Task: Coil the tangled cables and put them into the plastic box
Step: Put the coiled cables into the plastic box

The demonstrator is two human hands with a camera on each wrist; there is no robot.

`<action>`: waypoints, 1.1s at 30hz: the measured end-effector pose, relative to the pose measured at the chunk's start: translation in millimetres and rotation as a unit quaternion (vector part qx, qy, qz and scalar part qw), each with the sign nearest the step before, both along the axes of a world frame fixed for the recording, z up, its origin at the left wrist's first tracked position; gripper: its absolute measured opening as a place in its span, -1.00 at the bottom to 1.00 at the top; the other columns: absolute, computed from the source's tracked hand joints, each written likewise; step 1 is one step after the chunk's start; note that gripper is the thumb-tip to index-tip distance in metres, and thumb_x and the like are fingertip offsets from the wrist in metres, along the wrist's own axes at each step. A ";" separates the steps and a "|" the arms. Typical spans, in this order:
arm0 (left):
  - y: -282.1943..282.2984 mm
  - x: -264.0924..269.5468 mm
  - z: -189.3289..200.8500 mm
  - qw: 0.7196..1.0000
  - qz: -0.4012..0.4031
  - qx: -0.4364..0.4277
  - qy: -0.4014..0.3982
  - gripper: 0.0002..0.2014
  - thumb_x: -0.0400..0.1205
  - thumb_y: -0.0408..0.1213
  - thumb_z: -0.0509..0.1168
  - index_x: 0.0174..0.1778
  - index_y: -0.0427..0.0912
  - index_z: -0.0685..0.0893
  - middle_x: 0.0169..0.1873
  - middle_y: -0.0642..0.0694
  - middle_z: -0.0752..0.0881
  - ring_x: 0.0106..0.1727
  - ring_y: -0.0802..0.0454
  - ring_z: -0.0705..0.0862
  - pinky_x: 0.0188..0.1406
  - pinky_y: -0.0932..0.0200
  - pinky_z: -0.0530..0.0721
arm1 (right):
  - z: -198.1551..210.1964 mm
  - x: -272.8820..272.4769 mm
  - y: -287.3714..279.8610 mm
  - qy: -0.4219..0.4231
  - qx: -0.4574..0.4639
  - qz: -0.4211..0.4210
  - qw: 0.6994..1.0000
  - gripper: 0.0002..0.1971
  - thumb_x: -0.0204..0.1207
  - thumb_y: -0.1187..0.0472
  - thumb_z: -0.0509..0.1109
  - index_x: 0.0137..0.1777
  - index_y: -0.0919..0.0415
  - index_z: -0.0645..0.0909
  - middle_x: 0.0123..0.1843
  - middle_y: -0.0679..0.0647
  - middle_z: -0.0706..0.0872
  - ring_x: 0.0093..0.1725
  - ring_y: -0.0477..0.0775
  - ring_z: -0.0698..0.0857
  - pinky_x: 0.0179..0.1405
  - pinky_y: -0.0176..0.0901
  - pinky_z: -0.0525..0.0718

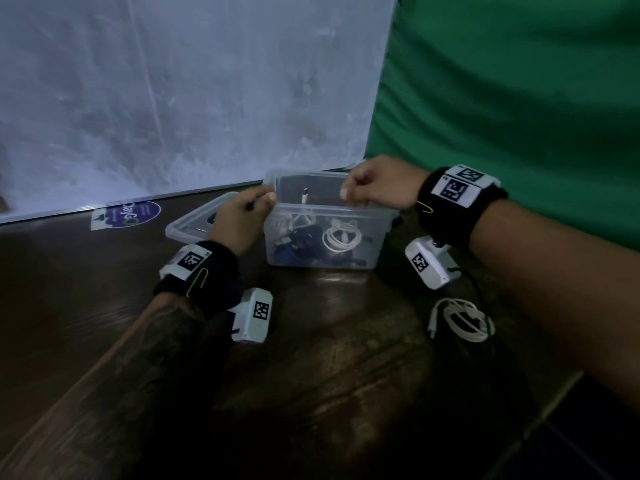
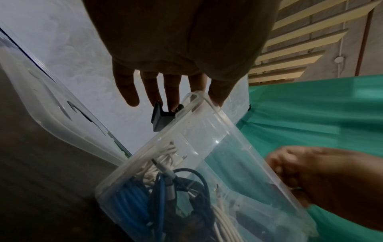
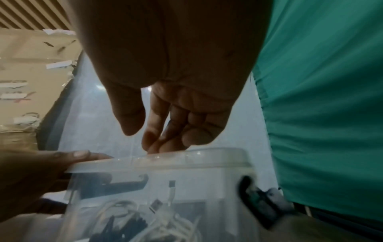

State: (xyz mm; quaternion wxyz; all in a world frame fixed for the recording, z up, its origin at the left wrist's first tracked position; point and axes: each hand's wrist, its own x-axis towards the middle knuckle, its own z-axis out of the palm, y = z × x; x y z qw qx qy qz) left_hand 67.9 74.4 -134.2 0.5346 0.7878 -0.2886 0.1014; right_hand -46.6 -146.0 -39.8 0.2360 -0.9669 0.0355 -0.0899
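A clear plastic box stands open on the dark table. Inside lie a white coiled cable and a bundle of blue and black cables, which also show in the left wrist view as blue cables. My left hand grips the box's left rim, thumb on top. Its fingers reach past the corner by a black latch. My right hand grips the right part of the rim with curled fingers. Another coiled white cable lies on the table at the right.
The box's clear lid lies on the table behind my left hand. A round sticker sits at the back left. A white backdrop and green cloth close off the back and right.
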 end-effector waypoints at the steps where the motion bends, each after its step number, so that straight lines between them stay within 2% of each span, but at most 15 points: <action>1: -0.2 0.3 -0.1 1.000 -0.002 -0.001 0.003 -0.70 0.73 -0.18 0.24 0.32 -0.20 0.68 0.12 -0.03 0.68 0.18 0.08 0.60 0.18 0.28 0.48 | -2.7 -13.1 -5.9 -0.011 0.000 0.002 1.000 -0.86 0.61 0.11 0.48 -0.07 0.18 0.76 -0.23 -0.01 0.77 -0.33 -0.23 0.64 -0.36 -0.59 0.53; 2: -0.4 1.2 -0.5 1.000 -0.001 -0.001 0.007 -0.69 0.73 -0.17 0.24 0.33 -0.20 0.68 0.15 -0.07 0.70 0.20 0.04 0.62 0.24 0.19 0.52 | -6.1 -27.1 -10.1 -0.020 -0.003 0.006 1.000 -0.90 0.60 0.13 0.48 -0.09 0.15 0.74 -0.23 -0.03 0.75 -0.33 -0.24 0.62 -0.35 -0.58 0.53; 4: -0.8 2.9 -2.1 1.000 0.003 0.001 0.012 -0.68 0.72 -0.14 0.24 0.33 -0.16 0.68 0.22 -0.12 0.71 0.25 -0.02 0.63 0.34 0.03 0.55 | -14.5 -50.7 -22.9 -0.013 -0.019 0.020 1.000 -0.96 0.58 0.20 0.50 -0.07 0.15 0.75 -0.15 -0.02 0.79 -0.24 -0.22 0.66 -0.14 -0.42 0.61; 6: -0.9 3.4 -3.9 1.000 0.005 0.001 0.013 -0.67 0.72 -0.11 0.24 0.33 -0.14 0.69 0.24 -0.14 0.71 0.27 -0.06 0.64 0.36 -0.05 0.56 | -23.6 -69.4 -38.5 0.078 -0.043 0.026 0.996 -0.91 0.55 0.28 0.50 0.00 0.12 0.77 -0.07 -0.04 0.81 -0.11 -0.16 0.71 0.06 -0.24 0.64; 8: -0.2 3.0 -4.8 1.000 0.009 -0.005 0.012 -0.67 0.71 -0.08 0.25 0.32 -0.13 0.70 0.24 -0.16 0.71 0.27 -0.10 0.65 0.36 -0.11 0.57 | -34.8 -82.8 -51.1 0.239 -0.087 0.007 0.967 -0.79 0.53 0.30 0.48 0.08 -0.01 0.77 0.00 -0.08 0.81 0.02 -0.07 0.73 0.18 -0.11 0.68; 10: 0.0 2.7 -5.1 1.000 0.008 -0.005 0.012 -0.66 0.71 -0.07 0.25 0.32 -0.13 0.70 0.24 -0.17 0.72 0.27 -0.12 0.65 0.35 -0.13 0.57 | -48.4 -92.0 -61.4 0.369 -0.131 -0.011 0.920 -0.70 0.50 0.32 0.48 0.15 -0.04 0.73 0.07 -0.08 0.76 0.11 0.01 0.72 0.21 -0.06 0.71; 13: 0.0 0.7 -3.9 1.000 0.007 -0.005 0.017 -0.59 0.65 0.02 0.26 0.32 -0.12 0.70 0.24 -0.16 0.72 0.28 -0.12 0.65 0.36 -0.14 0.57 | -68.5 -95.2 -72.7 0.408 -0.168 -0.031 0.897 -0.70 0.42 0.29 0.58 0.03 -0.10 0.66 0.04 -0.09 0.71 0.11 0.03 0.73 0.15 -0.04 0.77; 16: 1.1 -0.8 -3.2 1.000 0.006 -0.007 0.018 -0.47 0.55 0.14 0.20 0.31 -0.10 0.71 0.24 -0.14 0.73 0.29 -0.11 0.65 0.36 -0.15 0.57 | -77.9 -92.6 -80.4 0.384 -0.181 -0.030 0.905 -0.76 0.41 0.26 0.60 -0.07 -0.07 0.65 -0.06 -0.08 0.73 0.01 0.05 0.76 -0.01 -0.08 0.78; 18: 1.6 0.6 -3.4 1.000 0.007 -0.003 0.014 -0.52 0.58 0.10 0.22 0.31 -0.09 0.70 0.24 -0.14 0.73 0.28 -0.10 0.66 0.36 -0.15 0.58 | -77.1 -91.4 -87.0 0.351 -0.170 -0.027 0.921 -0.83 0.44 0.27 0.59 -0.10 -0.01 0.69 -0.19 -0.09 0.74 -0.16 -0.01 0.73 -0.18 -0.09 0.75; 21: 0.2 3.0 -3.8 1.000 0.006 -0.006 0.003 -0.66 0.69 -0.08 0.27 0.31 -0.15 0.70 0.22 -0.14 0.73 0.24 -0.04 0.65 0.35 0.01 0.56 | -58.4 -92.6 -95.1 0.283 -0.076 -0.004 0.956 -0.86 0.42 0.31 0.62 -0.19 0.05 0.75 -0.24 -0.02 0.81 -0.22 -0.06 0.73 -0.06 0.05 0.73; 23: -0.8 2.8 -3.8 1.000 0.010 -0.003 -0.004 -0.69 0.71 -0.15 0.26 0.31 -0.18 0.70 0.19 -0.13 0.72 0.20 0.02 0.64 0.28 0.14 0.54 | -34.6 -92.9 -89.6 0.229 0.013 0.010 0.973 -0.89 0.43 0.33 0.60 -0.15 0.13 0.77 -0.19 0.05 0.85 -0.20 -0.07 0.74 -0.10 -0.10 0.69; 25: -0.8 2.3 -3.3 1.000 0.010 0.002 -0.012 -0.71 0.72 -0.16 0.26 0.29 -0.17 0.70 0.16 -0.11 0.73 0.21 -0.03 0.66 0.28 0.08 0.57 | -6.8 -88.7 -74.8 0.161 0.082 0.031 0.983 -0.86 0.40 0.28 0.59 -0.05 0.20 0.76 -0.11 0.12 0.86 -0.17 -0.02 0.76 -0.13 -0.14 0.68; 28: -0.1 0.3 -2.9 1.000 0.007 0.006 -0.020 -0.72 0.72 -0.17 0.24 0.28 -0.16 0.71 0.13 -0.07 0.72 0.20 -0.05 0.67 0.27 0.05 0.58 | 29.6 -61.4 -47.2 0.027 0.135 0.050 0.989 -0.77 0.35 0.27 0.60 -0.03 0.26 0.69 -0.21 0.14 0.79 -0.33 -0.11 0.71 -0.31 -0.26 0.69; 30: -0.6 -1.6 -1.7 1.000 0.007 0.007 -0.017 -0.71 0.73 -0.18 0.24 0.31 -0.16 0.69 0.14 -0.03 0.70 0.19 0.05 0.64 0.20 0.21 0.52 | 45.5 -31.6 -30.9 -0.044 0.141 0.028 0.989 -0.81 0.42 0.40 0.59 -0.10 0.21 0.64 -0.33 0.10 0.73 -0.50 -0.17 0.65 -0.48 -0.34 0.68; 33: -1.9 -2.7 -1.9 1.000 0.003 0.002 -0.013 -0.71 0.73 -0.19 0.23 0.32 -0.16 0.68 0.12 0.04 0.66 0.18 0.12 0.60 0.11 0.38 0.41 | 45.9 18.9 -14.9 -0.102 0.130 -0.037 0.986 -0.75 0.43 0.42 0.60 -0.24 0.16 0.58 -0.49 0.04 0.71 -0.62 -0.17 0.65 -0.58 -0.28 0.68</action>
